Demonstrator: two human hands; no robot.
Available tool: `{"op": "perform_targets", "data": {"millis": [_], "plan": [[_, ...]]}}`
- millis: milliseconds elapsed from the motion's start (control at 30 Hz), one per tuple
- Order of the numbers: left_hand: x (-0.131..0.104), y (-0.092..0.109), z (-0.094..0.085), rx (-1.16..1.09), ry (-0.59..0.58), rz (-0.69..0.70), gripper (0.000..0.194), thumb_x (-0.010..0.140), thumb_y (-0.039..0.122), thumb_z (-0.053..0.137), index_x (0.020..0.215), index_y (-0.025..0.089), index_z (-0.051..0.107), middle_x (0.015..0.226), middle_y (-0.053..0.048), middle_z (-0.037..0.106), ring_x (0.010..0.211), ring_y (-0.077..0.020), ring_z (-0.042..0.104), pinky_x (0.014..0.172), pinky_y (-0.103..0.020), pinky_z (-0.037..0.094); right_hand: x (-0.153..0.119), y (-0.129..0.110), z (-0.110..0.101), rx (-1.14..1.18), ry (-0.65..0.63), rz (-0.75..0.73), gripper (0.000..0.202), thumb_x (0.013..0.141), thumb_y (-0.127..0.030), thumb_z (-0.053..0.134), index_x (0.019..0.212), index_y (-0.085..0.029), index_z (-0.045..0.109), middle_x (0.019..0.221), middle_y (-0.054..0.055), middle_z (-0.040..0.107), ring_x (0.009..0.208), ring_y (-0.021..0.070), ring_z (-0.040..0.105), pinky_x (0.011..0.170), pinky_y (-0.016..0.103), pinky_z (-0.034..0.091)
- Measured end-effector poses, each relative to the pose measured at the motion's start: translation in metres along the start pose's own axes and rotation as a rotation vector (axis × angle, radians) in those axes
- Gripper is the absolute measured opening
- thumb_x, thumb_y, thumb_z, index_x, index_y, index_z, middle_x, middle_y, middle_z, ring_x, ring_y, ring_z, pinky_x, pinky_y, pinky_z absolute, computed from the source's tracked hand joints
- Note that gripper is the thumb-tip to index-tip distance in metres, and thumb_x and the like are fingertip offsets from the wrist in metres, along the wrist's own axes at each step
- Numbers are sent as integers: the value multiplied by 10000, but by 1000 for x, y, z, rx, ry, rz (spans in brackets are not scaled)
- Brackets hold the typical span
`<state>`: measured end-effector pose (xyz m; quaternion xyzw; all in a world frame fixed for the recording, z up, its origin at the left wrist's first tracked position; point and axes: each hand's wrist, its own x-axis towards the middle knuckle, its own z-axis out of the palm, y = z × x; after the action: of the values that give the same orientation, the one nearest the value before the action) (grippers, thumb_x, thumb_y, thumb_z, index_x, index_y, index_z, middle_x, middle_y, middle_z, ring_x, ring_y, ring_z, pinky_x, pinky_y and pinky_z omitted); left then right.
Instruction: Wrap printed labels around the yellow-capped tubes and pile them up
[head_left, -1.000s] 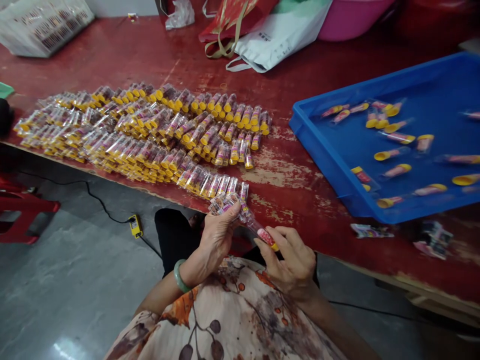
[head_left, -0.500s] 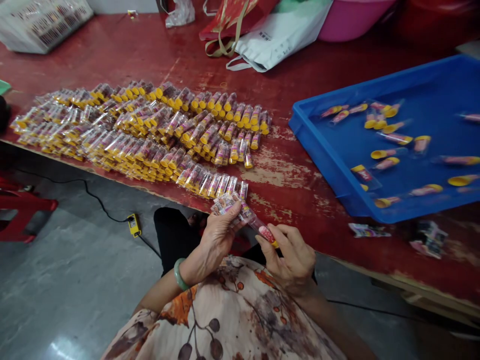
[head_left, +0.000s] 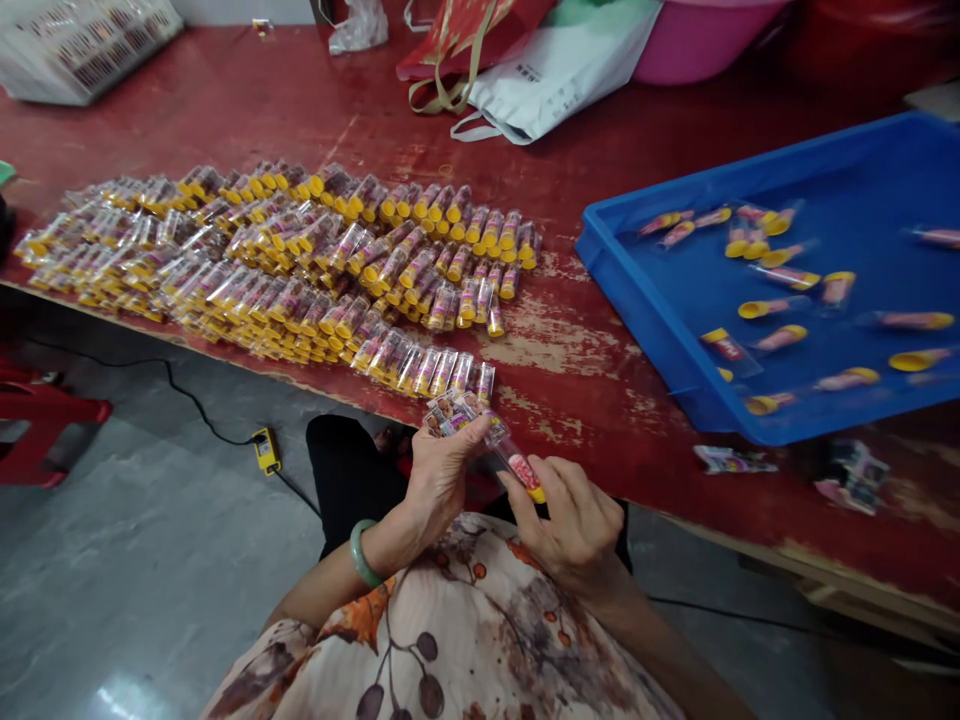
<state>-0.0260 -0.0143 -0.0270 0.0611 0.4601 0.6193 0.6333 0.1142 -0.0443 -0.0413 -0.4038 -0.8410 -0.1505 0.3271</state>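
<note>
Right hand (head_left: 574,520): thumb and fingers closed in a pinch on the yellow end of a clear plastic tube (head_left: 519,465) with red-and-white contents. Left hand (head_left: 442,465): thumb pressed over small printed plastic sachets (head_left: 450,405) at the tube's far end; whether any is inside cannot be told. Beyond, on a worn red-painted table (head_left: 559,345), stacked rows of yellow-ended tubes (head_left: 289,300) appear finished; the held one seems partway. Further right, a shallow blue plastic tray (head_left: 637,310) contains scattered yellow-ended tubes (head_left: 784,278), apparently remaining.
</note>
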Motion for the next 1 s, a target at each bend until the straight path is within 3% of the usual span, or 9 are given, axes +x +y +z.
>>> {"op": "perform_targets", "data": {"millis": [200,333,500,733,1000], "plan": [[3,2,0,-49,32,-77,412,479,226,889,820,161,666,726,30,662,610,-108,607,628,-250,491,-1,1,4,144,8,54,119,806,-117,648,901,-188,637,882,90,661,789,201,608,628,301,480],[3,5,1,-49,49,-94,403,470,240,894,784,156,655,716,31,659,605,-104,604,622,-245,492,1,1,2,94,-5,45,120,791,-156,687,901,-181,646,869,87,666,755,191,604,596,284,468],[7,3,-3,-39,67,-91,382,525,245,877,826,147,663,754,13,668,634,-104,614,608,-228,494,3,1,0,121,5,77,274,790,-195,708,1037,-122,615,840,111,643,697,175,609,598,275,490],[8,1,-3,-28,81,-77,415,522,248,879,861,134,669,793,-19,679,673,-131,635,643,-249,531,0,1,0,126,2,102,374,788,-185,714,1133,-133,579,864,106,649,693,171,618,606,279,499],[2,1,-2,9,47,-47,378,527,245,873,817,139,655,719,10,646,601,-103,595,592,-227,508,1,-1,5,93,48,96,246,771,-159,727,982,-187,605,883,80,671,782,204,641,624,286,495]]}}
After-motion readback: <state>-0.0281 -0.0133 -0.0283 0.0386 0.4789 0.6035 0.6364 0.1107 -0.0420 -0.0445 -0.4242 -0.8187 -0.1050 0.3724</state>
